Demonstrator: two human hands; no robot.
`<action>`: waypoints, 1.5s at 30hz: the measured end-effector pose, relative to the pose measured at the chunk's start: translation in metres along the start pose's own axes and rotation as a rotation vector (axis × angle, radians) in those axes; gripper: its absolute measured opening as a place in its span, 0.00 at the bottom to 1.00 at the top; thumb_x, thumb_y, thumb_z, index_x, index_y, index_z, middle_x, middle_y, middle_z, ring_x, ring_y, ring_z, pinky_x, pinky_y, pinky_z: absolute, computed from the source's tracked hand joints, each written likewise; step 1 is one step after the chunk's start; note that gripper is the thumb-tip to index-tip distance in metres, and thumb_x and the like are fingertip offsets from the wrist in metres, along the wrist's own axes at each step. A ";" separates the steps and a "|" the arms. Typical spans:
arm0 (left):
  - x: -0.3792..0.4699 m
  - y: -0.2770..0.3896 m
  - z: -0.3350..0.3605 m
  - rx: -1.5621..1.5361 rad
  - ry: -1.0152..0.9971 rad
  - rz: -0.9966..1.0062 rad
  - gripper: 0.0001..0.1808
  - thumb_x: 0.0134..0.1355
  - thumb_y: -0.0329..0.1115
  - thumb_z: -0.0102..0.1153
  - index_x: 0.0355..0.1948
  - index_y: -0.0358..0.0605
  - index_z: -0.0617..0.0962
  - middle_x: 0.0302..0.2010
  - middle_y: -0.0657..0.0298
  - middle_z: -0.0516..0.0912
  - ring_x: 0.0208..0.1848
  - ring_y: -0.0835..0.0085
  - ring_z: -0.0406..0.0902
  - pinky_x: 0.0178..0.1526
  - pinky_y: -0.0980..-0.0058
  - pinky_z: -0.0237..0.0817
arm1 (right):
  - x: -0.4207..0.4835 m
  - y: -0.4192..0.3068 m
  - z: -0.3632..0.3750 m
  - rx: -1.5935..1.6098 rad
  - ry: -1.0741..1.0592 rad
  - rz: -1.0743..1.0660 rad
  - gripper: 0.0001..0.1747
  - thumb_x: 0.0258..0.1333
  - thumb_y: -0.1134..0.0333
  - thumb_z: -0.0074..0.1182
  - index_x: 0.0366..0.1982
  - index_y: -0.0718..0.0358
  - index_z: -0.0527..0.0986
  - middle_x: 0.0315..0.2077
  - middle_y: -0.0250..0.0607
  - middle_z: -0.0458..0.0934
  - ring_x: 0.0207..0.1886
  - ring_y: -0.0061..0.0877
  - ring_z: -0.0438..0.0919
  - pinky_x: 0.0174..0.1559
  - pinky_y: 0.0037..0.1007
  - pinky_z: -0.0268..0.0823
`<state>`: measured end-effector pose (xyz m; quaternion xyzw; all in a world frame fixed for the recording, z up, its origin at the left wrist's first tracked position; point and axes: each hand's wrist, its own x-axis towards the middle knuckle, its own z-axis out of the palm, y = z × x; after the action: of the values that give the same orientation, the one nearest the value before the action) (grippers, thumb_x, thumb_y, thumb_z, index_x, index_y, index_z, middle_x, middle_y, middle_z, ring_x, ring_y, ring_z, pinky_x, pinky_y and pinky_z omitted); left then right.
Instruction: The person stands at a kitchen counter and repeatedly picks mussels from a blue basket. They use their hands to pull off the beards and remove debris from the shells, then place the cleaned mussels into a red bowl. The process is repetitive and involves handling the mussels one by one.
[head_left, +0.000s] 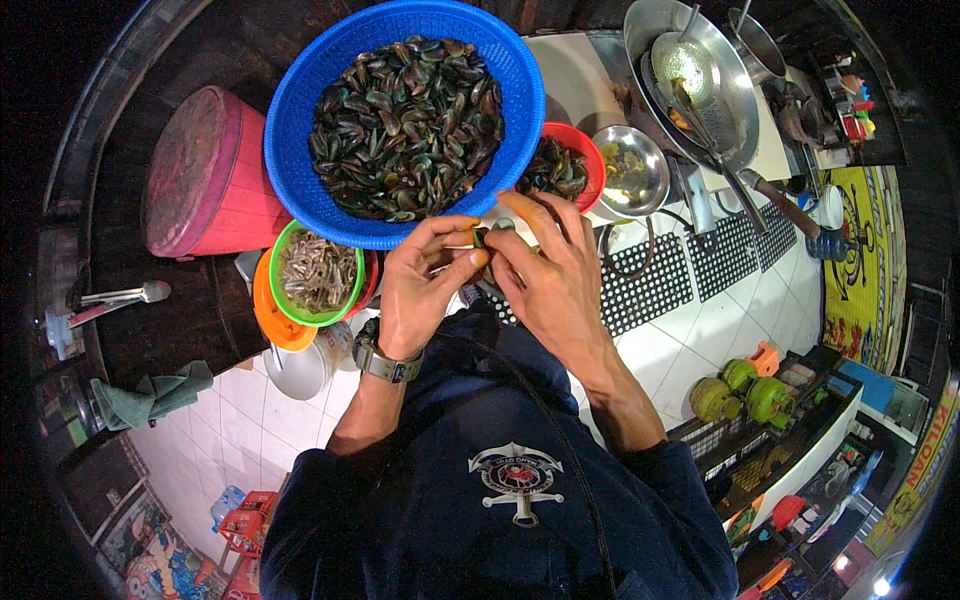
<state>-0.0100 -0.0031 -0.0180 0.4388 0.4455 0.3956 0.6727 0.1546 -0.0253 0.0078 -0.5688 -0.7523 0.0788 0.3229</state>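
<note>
Both hands meet just below the rim of a blue plastic basin (289, 176) heaped with dark green mussels (409, 127). A mussel (481, 237) is pinched between the fingertips of my left hand (424, 281), which wears a watch on its wrist. My right hand (551, 281) touches the same mussel with its thumb and fingers, which partly hide it. A red bowl (598, 169) with more dark mussels stands behind my right fingers. Left of my left hand, a green-rimmed bowl (360, 289) holds thin, pale pieces, perhaps small shellfish or fish.
A pink lidded bucket (240, 180) and an orange dish (264, 311) stand at the left. To the right are a steel bowl (661, 180) with yellowish contents and a large wok (742, 97) holding strainers and tongs. Black perforated mats (649, 281) lie on the tiled floor.
</note>
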 end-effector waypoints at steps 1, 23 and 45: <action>0.001 0.000 -0.001 0.010 0.001 -0.005 0.19 0.59 0.25 0.64 0.52 0.38 0.75 0.44 0.61 0.81 0.44 0.78 0.78 0.47 0.79 0.72 | 0.000 0.001 0.001 0.001 0.002 -0.008 0.13 0.40 0.72 0.64 0.34 0.60 0.80 0.52 0.39 0.73 0.56 0.40 0.68 0.53 0.42 0.62; 0.005 0.000 0.012 -0.242 -0.186 -0.081 0.11 0.64 0.27 0.58 0.46 0.37 0.75 0.37 0.62 0.79 0.33 0.80 0.75 0.35 0.80 0.68 | -0.009 0.015 0.006 0.134 0.242 0.010 0.13 0.36 0.75 0.62 0.30 0.61 0.74 0.44 0.37 0.74 0.46 0.39 0.70 0.49 0.38 0.64; 0.026 -0.042 -0.024 -0.178 -0.079 -0.138 0.13 0.66 0.28 0.53 0.51 0.41 0.73 0.42 0.57 0.81 0.34 0.78 0.74 0.38 0.77 0.68 | -0.119 0.162 0.018 0.288 -0.220 0.797 0.17 0.51 0.83 0.50 0.43 0.65 0.78 0.34 0.41 0.84 0.31 0.25 0.80 0.36 0.26 0.69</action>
<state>-0.0192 0.0136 -0.0695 0.3608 0.4109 0.3689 0.7516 0.2919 -0.0734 -0.1323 -0.7521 -0.4851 0.3616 0.2614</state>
